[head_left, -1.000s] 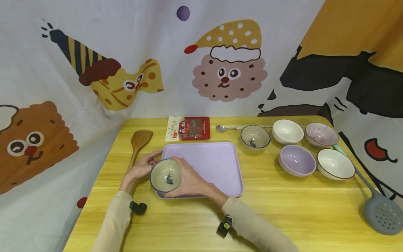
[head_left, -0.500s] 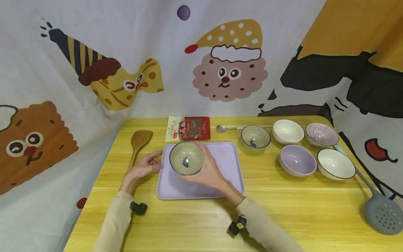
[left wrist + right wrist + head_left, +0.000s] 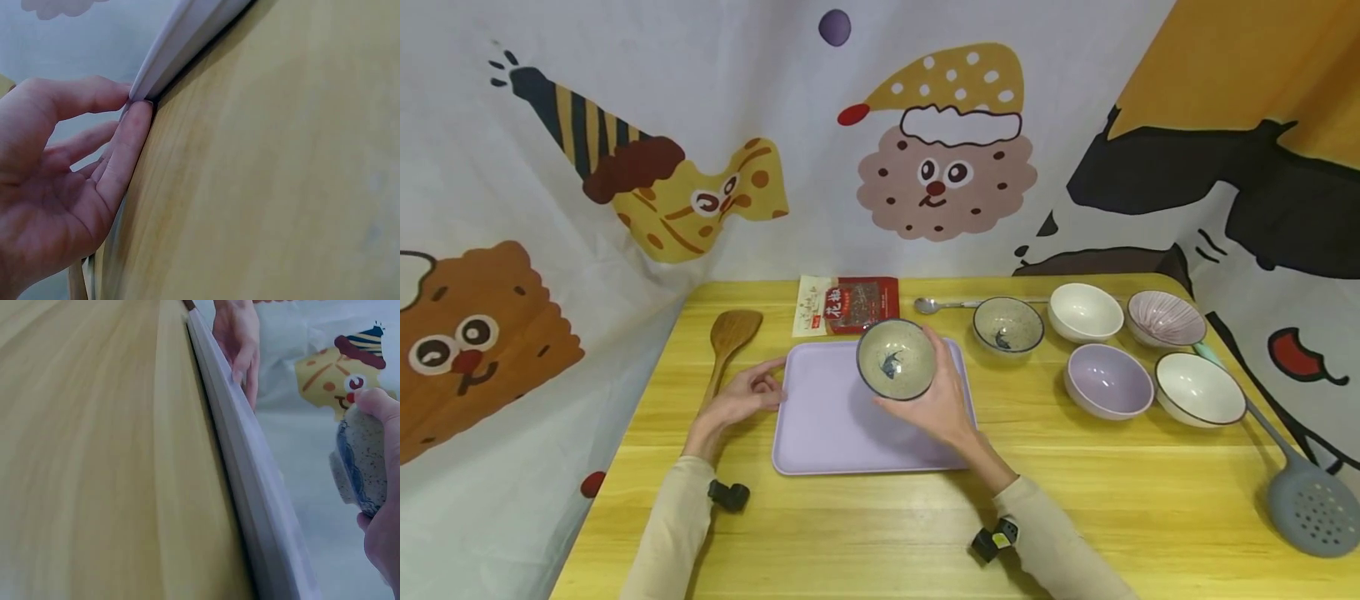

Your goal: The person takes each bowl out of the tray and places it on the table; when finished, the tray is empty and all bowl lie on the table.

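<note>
Speckled bowl (image 3: 896, 359) in right hand (image 3: 934, 402) grip, above lilac tray (image 3: 827, 425).

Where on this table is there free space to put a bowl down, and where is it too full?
Free: the near part of the lilac tray, below the speckled bowl in the right hand, and the near table strip between the sleeves. Crowded: the five bowls on the right.
</note>
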